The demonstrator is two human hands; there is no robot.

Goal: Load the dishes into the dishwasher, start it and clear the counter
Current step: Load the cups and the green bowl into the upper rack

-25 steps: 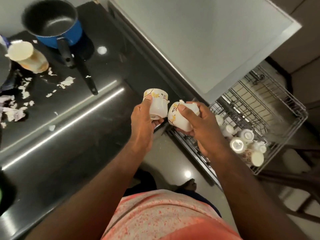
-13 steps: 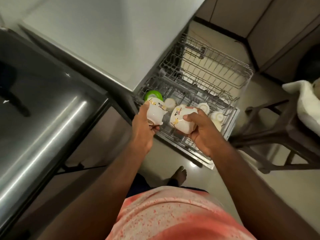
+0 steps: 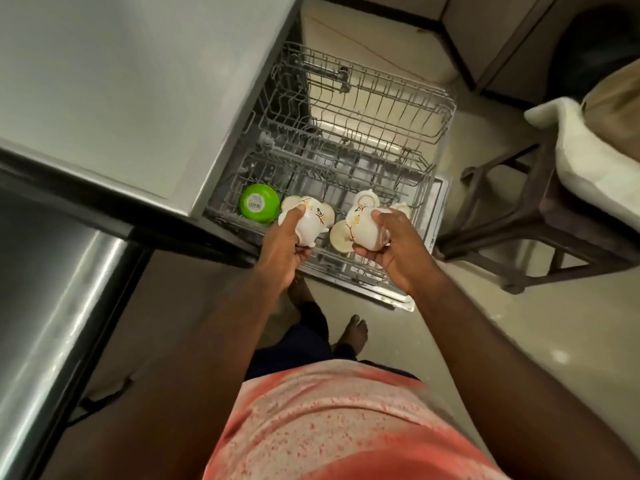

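While loading is in hand, the left hand [image 3: 284, 249] grasps one floral teacup [image 3: 311, 223] and the right hand [image 3: 398, 252] clasps a second teacup [image 3: 363, 228], both just above the dishwasher rack [image 3: 398, 174]. Bare wire beyond the fingertips suggests setting each one mouth-down next.

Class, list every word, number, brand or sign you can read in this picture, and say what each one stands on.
Sticker on the green bowl: print and a barcode, too small and blurred to read.
Left cup and right cup, both held: painted patterns only, no words.
No other text in view.
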